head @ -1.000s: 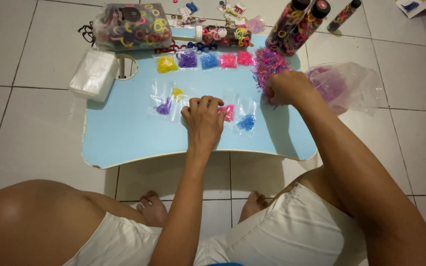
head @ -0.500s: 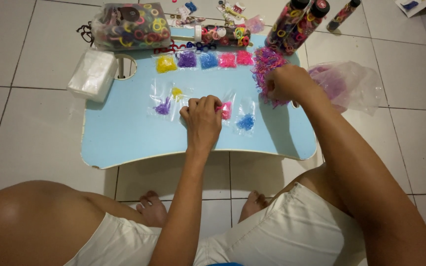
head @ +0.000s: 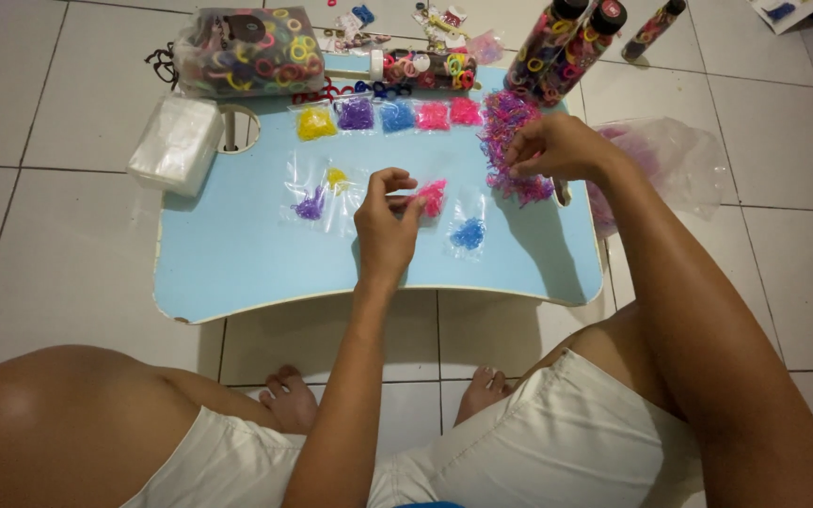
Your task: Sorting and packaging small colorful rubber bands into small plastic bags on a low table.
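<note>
My left hand (head: 385, 224) pinches the small clear bag of pink elastic bands (head: 431, 197) mid-way across the light blue lap table (head: 237, 263). My right hand (head: 557, 149) seems closed on the pink-purple band heap (head: 505, 141) toward the table's far-right edge. Bare tabletop lies toward its near edge.

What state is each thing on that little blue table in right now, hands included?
Left hand: fingers pinching a small clear bag of pink bands.
Right hand: picking at the loose pink-purple band pile.
Blue band bag: lying flat, untouched.
Purple band bag: flat, untouched.
Tall bottles: capped.
</note>
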